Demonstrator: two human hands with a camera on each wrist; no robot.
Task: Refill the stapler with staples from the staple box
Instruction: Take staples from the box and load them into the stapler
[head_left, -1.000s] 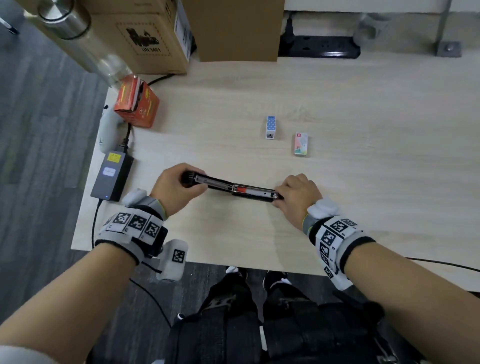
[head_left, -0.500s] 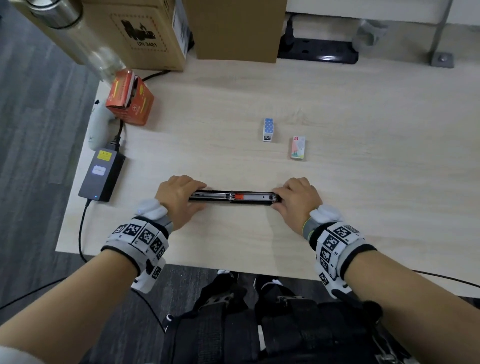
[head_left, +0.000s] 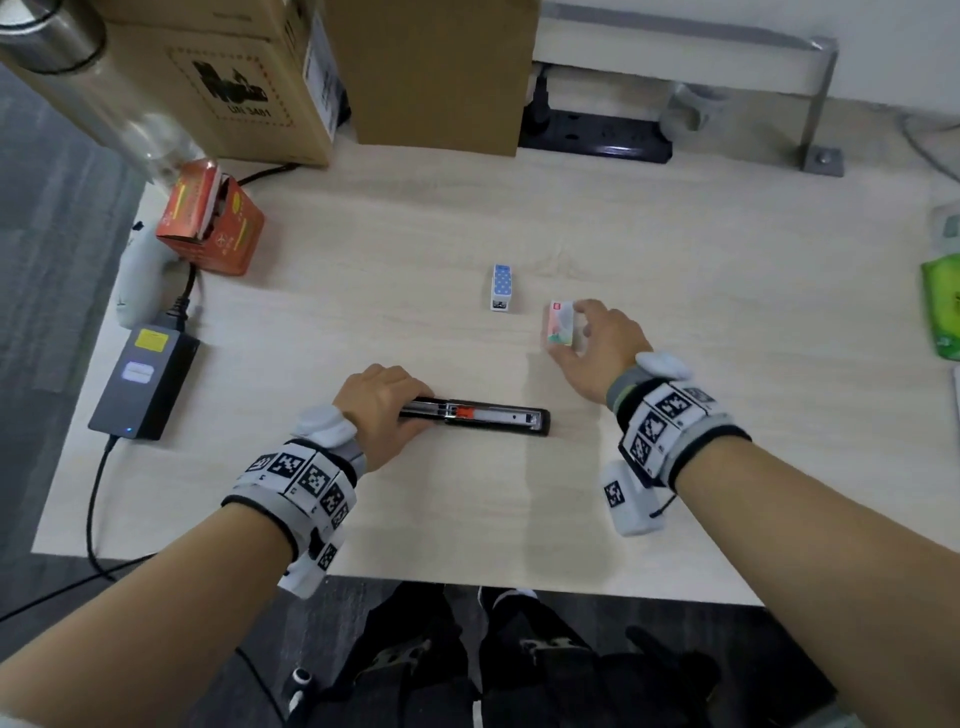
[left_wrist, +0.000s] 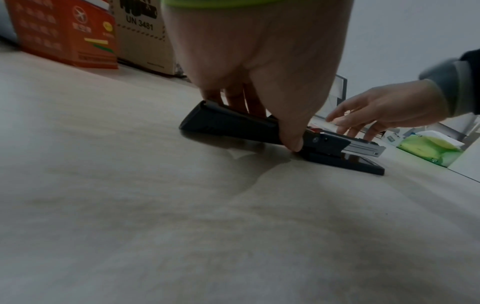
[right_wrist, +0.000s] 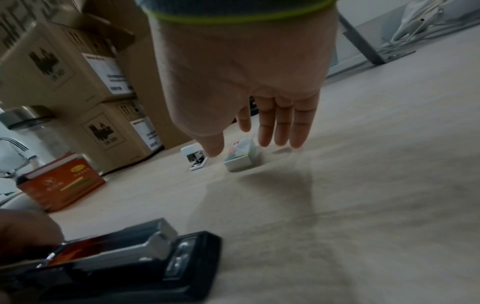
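The black stapler (head_left: 493, 415) lies flat on the table, swung open, with its metal staple channel and orange pusher facing up. My left hand (head_left: 410, 410) grips its left end, thumb on the near side and fingers over the far side, as the left wrist view shows (left_wrist: 267, 126). The small pink-and-green staple box (head_left: 560, 325) lies beyond the stapler's right end. My right hand (head_left: 576, 332) hovers over the staple box (right_wrist: 241, 159) with straight fingers (right_wrist: 283, 127), thumb to its left and fingers behind it. No firm hold shows.
A small white item with a blue dotted top (head_left: 502, 287) lies left of the staple box. An orange carton (head_left: 213, 223), a power adapter (head_left: 143, 382) with cable, cardboard boxes (head_left: 431, 73) and a power strip (head_left: 597, 137) line the left and back. A green packet (head_left: 943, 312) lies far right.
My right hand has let go of the stapler's right end and moved forward to the staple box. The stapler, tilted a second ago, now lies level, still held by my left hand.
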